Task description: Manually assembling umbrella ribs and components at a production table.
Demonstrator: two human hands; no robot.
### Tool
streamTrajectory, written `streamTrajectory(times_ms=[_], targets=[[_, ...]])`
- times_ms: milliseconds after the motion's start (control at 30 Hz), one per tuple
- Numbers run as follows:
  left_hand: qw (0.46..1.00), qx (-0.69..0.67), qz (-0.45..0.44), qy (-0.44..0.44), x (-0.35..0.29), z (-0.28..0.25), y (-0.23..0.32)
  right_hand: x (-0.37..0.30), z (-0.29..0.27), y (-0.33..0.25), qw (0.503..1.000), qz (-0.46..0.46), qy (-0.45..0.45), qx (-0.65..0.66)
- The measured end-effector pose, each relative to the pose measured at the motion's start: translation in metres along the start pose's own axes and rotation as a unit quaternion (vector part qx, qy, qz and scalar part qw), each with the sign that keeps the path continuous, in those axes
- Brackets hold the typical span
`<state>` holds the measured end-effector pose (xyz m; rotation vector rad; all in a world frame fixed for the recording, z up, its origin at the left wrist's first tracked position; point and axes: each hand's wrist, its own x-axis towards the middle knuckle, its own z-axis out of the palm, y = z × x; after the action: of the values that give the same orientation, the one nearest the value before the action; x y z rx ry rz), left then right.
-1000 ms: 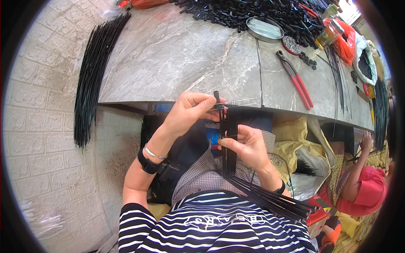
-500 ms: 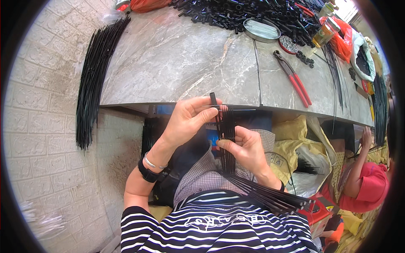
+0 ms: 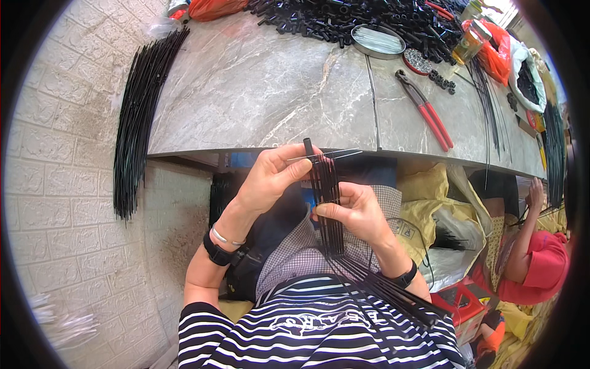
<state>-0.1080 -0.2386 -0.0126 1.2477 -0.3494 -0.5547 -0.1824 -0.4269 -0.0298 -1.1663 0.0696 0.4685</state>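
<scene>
So right above the lap, the right hand (image 3: 356, 212) has its fingers clenched around a bundle of thin black rods (image 3: 329, 203), roughly at the bundle's middle. The bundle's long axis runs near-to-far: the loose ends fan out down past the striped shirt toward the right hip, and the tidy top end points up at the desk (image 3: 258, 92) edge. The left hand (image 3: 270, 178) is a bit farther out and closer to that top end, fingers pinching a short black sleeve piece (image 3: 308, 147) plus what looks like a thin silvery wire (image 3: 326, 154) lying crosswise over the rods. It's hard to be sure at this size. Past the hands, on the grey stone desk, there's a pair of red-handled pliers (image 3: 430, 114) to the right, a long sheaf of black rods (image 3: 138, 123) hanging over the left edge, a round metal tin (image 3: 378, 42), and a heap of black parts (image 3: 344, 18) at the far side.
</scene>
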Motion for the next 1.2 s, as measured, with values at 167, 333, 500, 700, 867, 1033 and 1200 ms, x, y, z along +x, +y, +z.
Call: streamTrajectory(times_ms=[167, 333, 500, 700, 867, 1033, 1200], targets=[[0.999, 0.036, 0.017, 0.0, 0.0, -0.003, 0.0, -0.002, 0.003, 0.002, 0.999, -0.017, 0.032, -0.021], [0.997, 0.034, 0.032, 0.059, -0.003, 0.007, -0.001, 0.002, -0.005, 0.005, 0.992, -0.04, 0.019, -0.117], [0.995, 0.025, 0.052, 0.083, -0.007, 0.006, -0.01, 0.01, -0.012, 0.006, 0.998, 0.022, -0.024, -0.06], [0.998, -0.009, 0.042, 0.042, -0.009, 0.001, -0.015, 0.01, -0.015, 0.009, 0.998, 0.044, -0.046, -0.02], [0.997, -0.017, 0.048, 0.058, -0.009, 0.003, -0.012, 0.006, 0.006, -0.009, 0.992, -0.098, 0.043, -0.072], [0.998, -0.009, 0.053, 0.024, -0.01, 0.002, -0.011, 0.008, -0.008, -0.018, 0.993, -0.063, 0.004, -0.097], [0.997, -0.068, 0.042, 0.011, -0.013, 0.004, -0.013, 0.01, -0.012, -0.012, 0.997, -0.055, -0.038, -0.032]])
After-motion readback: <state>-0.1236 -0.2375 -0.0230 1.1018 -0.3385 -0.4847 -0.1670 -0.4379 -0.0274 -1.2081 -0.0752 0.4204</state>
